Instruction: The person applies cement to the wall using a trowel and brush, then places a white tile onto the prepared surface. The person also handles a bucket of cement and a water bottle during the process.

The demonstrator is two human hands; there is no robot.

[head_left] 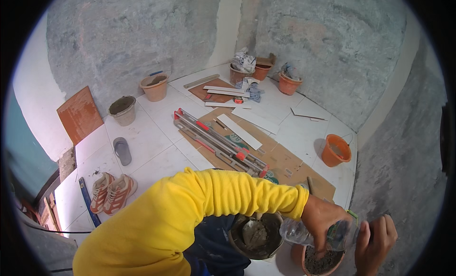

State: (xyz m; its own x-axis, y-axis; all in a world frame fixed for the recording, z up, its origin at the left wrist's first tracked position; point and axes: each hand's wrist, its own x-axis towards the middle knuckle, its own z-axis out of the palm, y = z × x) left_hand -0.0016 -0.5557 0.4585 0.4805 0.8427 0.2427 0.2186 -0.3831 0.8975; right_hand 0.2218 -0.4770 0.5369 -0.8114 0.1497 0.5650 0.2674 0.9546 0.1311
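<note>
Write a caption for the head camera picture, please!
Both hands tip a clear plastic bottle over an orange mortar bucket.

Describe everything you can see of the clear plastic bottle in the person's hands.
The clear plastic bottle looks crumpled and see-through, with a label band near the end under the hands. It lies almost level, tilted over the small orange pot of grey mortar. The left hand, coming from the yellow sleeve, wraps over its top; the right hand is at its right end. Its free end points left toward the dark bucket with a trowel in it. Its cap end is hidden by the hands, and any contents cannot be made out.
</note>
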